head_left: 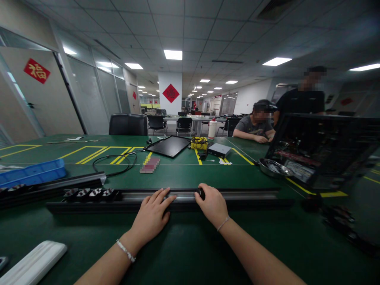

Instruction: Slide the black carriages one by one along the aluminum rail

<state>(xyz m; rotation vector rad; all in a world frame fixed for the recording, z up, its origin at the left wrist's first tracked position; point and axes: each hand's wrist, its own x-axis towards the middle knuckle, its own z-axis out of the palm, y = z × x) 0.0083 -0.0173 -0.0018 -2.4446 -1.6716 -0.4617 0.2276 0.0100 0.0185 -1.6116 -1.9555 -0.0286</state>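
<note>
1. Rail (252,203), long and black with a silvery channel, lies lengthwise across the green bench (190,249) in front of me.
2. I have my left hand (152,213) laid over the rail near its middle, fingers extended and slightly spread, palm down.
3. With my right hand (213,205) I pinch a small black piece (202,193) between thumb and fingers at the channel; I cannot tell whether it touches the rail.
4. Four sockets (95,193) sit in a row toward the rail's left end.
5. To my left are a blue tray (52,171), another black strip (74,182) and, nearest me, a white case (37,263).
6. Beyond the rail I see a looped cable (115,174), a flat black panel (169,146), a yellow box (198,145), a grey box (219,150) and a bottle (212,130).
7. On my right, a metal bowl (274,173) sits beside a large black computer case (317,146).
8. Past these, one person (254,126) sits leaning on the bench; another person (303,101) stands behind.
</note>
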